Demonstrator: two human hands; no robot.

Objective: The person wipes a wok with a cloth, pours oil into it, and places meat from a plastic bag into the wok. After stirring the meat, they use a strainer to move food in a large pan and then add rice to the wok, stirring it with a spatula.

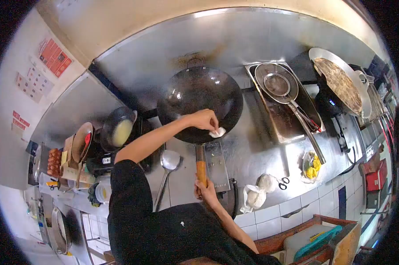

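Observation:
My left hand (204,119) reaches over the near part of a dark wok (190,95). Pinched in its fingers is a small white wad (217,132), paper or cloth, against the wok's inner near-right rim. My right hand (205,191) is wrapped round the lower end of the wok's wooden handle (201,170). The wok rests on the counter with its bowl facing up; I see no food in it. A wok spatula (169,160) lies left of the handle, and a flat metal control panel (217,165) is just to its right.
Strainers (276,84) lie over a rectangular metal tray (287,132) on the right. Beyond is a large pan of brownish liquid (338,79). White bags (254,196), scissors (283,183) and a container with yellow pieces (312,168) line the front edge. A smaller pan (120,130) stands left.

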